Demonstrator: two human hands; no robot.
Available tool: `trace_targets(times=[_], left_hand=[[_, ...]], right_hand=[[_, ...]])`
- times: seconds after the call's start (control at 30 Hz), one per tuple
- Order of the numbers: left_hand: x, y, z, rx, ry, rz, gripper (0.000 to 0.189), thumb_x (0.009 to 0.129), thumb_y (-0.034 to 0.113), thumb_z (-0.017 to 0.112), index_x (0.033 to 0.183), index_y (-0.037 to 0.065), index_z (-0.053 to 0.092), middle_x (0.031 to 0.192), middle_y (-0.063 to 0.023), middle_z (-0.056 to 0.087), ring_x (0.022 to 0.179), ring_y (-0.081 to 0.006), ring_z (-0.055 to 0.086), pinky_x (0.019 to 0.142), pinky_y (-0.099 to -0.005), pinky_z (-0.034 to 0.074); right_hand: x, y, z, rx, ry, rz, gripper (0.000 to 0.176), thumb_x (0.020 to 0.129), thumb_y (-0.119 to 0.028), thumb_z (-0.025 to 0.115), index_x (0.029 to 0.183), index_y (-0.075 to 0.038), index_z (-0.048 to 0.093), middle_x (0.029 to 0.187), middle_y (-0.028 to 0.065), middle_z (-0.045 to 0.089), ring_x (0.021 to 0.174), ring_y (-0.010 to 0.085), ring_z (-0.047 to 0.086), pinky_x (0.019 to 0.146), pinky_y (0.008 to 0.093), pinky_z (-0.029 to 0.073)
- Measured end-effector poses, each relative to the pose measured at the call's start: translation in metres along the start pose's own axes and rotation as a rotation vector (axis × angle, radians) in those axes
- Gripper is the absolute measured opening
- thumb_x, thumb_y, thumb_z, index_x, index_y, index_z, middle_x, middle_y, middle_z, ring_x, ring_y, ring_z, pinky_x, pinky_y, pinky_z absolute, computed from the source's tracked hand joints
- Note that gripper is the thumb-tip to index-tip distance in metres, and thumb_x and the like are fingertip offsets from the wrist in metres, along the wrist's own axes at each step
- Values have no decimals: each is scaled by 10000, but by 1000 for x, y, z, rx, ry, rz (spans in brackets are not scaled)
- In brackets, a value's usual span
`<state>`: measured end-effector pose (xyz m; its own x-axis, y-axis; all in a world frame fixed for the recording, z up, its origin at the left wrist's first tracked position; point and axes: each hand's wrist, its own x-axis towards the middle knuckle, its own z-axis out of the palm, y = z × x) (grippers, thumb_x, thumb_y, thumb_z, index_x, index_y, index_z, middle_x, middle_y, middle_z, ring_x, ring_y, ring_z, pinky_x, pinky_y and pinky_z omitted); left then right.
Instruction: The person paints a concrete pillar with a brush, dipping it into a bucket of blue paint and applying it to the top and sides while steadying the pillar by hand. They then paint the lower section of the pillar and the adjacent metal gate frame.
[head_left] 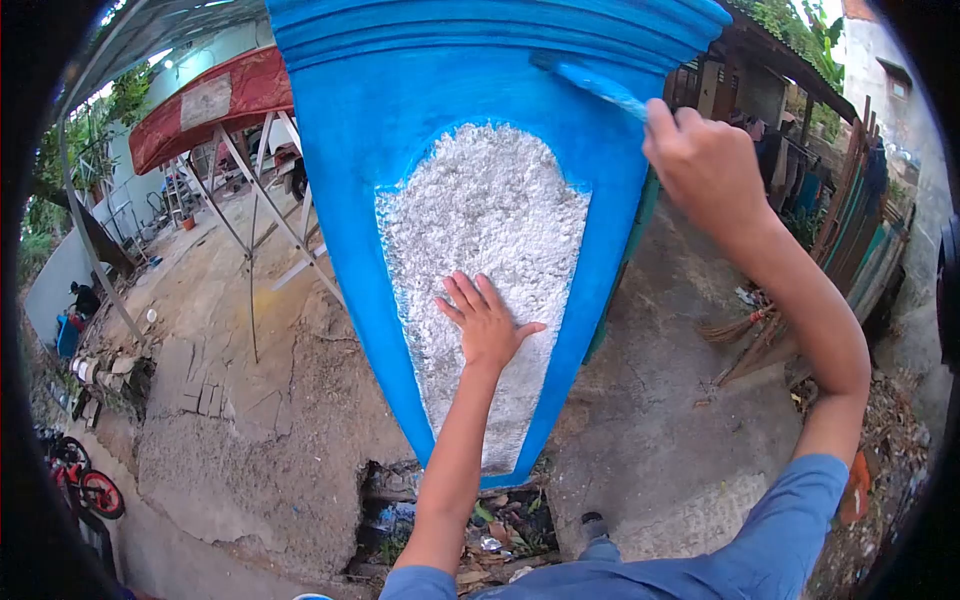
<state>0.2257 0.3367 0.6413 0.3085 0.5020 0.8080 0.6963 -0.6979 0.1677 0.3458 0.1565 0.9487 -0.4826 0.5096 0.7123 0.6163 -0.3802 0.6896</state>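
A tall pillar with a smooth blue surface (350,130) fills the middle of the view, with a rough white panel (480,220) set in its face. My left hand (485,320) lies flat on the lower half of that panel, fingers spread. Up at the right, my right hand (700,160) is closed round the handle of a paintbrush (600,85). The dark bristles touch the blue surface just below the ridged moulding (490,25) at the top.
Below the pillar is an open drain (510,530) with leaves and litter. A red canopy (205,108) on metal poles stands left, with a red motorbike (100,492) lower down. A person in dark clothes (86,300) is far left. Planks (865,240) lean at the right.
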Motion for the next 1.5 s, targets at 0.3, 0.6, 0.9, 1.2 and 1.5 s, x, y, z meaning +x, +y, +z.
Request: trace_targets(times=[0.3,0.6,0.9,1.2,1.5], left_hand=[[0,0,0,42,5,7,1450,542,752,666,1345,-158,-126,1371,-458,-124,1280,-614,-135,951,-754,-27],[1,0,-1,39,56,32,1453,536,751,669,1347,-150,-131,1369,-463,-112,1283,-612,-132,949,-755,-30],[0,0,-1,38,23,25,1451,541,751,665,1343,-153,-136,1366,-461,-129,1280,-612,-141,951,-752,-40],[0,1,-1,45,-8,6,1461,538,758,659,1336,-162,-148,1363,-463,-137,1278,-611,-154,949,-753,-48],[-1,0,1,28,36,25,1461,540,749,670,1347,-134,-168,1372,-452,-147,1277,-609,-162,945,-753,-53]], right_hand=[[-18,-4,-31,76,68,53,115,779,-111,593,853,-26,566,616,79,560,512,240,615,434,322,479],[-29,-37,-17,38,-101,-129,82,689,-77,589,726,-29,534,575,47,517,491,157,590,388,271,446],[4,-23,-31,59,165,-76,110,697,-80,593,763,-13,536,591,71,541,494,186,598,405,276,459],[-11,-33,-28,164,-205,-133,194,735,-103,599,891,10,572,606,87,538,486,232,582,428,336,461],[29,-20,-28,150,141,-103,58,712,-77,587,723,-23,571,588,95,579,520,241,632,419,325,481]])
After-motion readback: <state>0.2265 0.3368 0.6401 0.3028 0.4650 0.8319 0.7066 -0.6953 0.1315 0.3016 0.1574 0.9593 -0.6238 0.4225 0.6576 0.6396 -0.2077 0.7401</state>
